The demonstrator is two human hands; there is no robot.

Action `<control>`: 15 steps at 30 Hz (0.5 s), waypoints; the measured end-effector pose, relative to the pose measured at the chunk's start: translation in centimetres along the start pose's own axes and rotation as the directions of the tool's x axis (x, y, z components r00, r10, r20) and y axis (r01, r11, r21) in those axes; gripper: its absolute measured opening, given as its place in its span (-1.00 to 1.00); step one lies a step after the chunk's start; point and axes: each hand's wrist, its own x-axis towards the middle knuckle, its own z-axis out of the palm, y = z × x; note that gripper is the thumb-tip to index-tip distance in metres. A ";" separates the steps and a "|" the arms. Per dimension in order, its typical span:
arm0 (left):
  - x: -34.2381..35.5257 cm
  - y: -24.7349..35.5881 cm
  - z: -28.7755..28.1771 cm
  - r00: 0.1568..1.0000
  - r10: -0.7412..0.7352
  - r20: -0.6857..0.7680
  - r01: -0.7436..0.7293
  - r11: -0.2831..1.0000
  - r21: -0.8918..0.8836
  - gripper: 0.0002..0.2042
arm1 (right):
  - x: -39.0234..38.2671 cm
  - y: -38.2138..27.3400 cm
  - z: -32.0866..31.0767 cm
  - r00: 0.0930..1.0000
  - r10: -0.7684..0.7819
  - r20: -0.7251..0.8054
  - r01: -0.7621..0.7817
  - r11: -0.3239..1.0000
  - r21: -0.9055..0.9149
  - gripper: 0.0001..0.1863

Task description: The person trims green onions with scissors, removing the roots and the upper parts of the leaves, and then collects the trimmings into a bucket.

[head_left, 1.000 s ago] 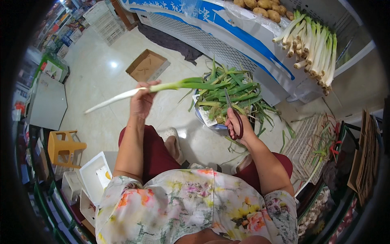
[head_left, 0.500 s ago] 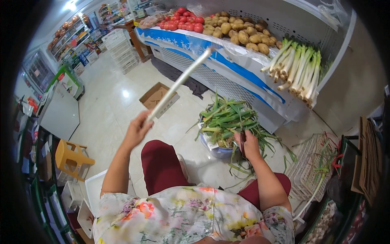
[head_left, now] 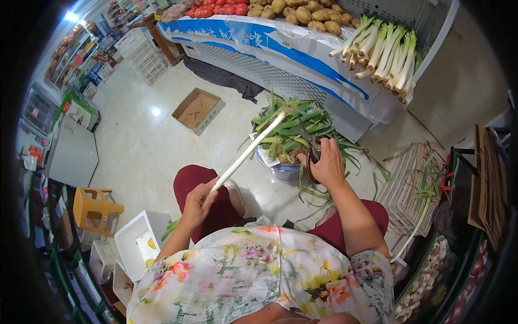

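Observation:
My left hand (head_left: 200,202) is closed round a long white leek (head_left: 245,149). The leek slants up and away, its root end over a heap of green leek leaves (head_left: 307,125). Green leaf tips show beside my left forearm, partly hidden by it. My right hand (head_left: 329,163) grips scissors (head_left: 309,168) by their dark handles. The scissor blades are hard to make out against the leaves, a little right of the leek's root end. The leaves fill a bluish tub (head_left: 285,171) on the floor before me, some trailing over its right side.
Ahead, a display shelf (head_left: 232,40) bears tomatoes (head_left: 216,9), potatoes (head_left: 310,15) and a bunch of leeks (head_left: 386,51). A shallow cardboard box (head_left: 198,110) lies on the floor. Left are a yellow stool (head_left: 96,210) and a white foam box (head_left: 132,243); right, white crates (head_left: 404,189).
My left hand has swung the leek lower and to the right, so its root end is now over the leaves. My right hand has moved up slightly with the scissors. The view has shifted.

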 end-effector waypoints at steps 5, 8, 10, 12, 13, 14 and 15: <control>-0.8 -0.5 0.4 0.997 -0.030 0.065 0.036 0.996 -0.087 -0.65 | 0.2 -0.2 0.2 0.998 0.038 0.057 -0.034 0.997 -0.076 -0.34; -0.9 -0.6 0.5 0.994 -0.013 0.108 0.024 0.995 -0.100 -0.65 | 0.4 -0.2 0.2 1.000 0.004 0.022 -0.002 0.996 -0.091 -0.35; -1.0 -0.6 0.5 0.991 -0.007 0.135 0.020 0.995 -0.098 -0.65 | 0.4 0.0 0.4 0.999 0.019 0.031 -0.015 0.994 -0.110 -0.35; -1.2 -0.8 0.5 0.988 -0.003 0.156 0.019 0.995 -0.102 -0.65 | 0.4 0.2 0.7 0.999 0.023 0.030 -0.019 0.992 -0.121 -0.36; -1.2 -0.7 0.5 0.987 -0.009 0.163 0.025 0.995 -0.094 -0.65 | 0.4 0.3 0.7 0.999 0.020 0.026 -0.016 0.993 -0.119 -0.37; -1.1 -0.7 0.4 0.985 -0.015 0.171 0.030 0.996 -0.087 -0.65 | 0.4 0.4 0.8 1.000 0.016 0.023 -0.014 0.993 -0.116 -0.38; -1.1 -0.6 0.3 0.984 -0.020 0.179 0.035 0.996 -0.079 -0.65 | 0.4 0.5 0.8 1.000 0.013 0.020 -0.011 0.993 -0.114 -0.39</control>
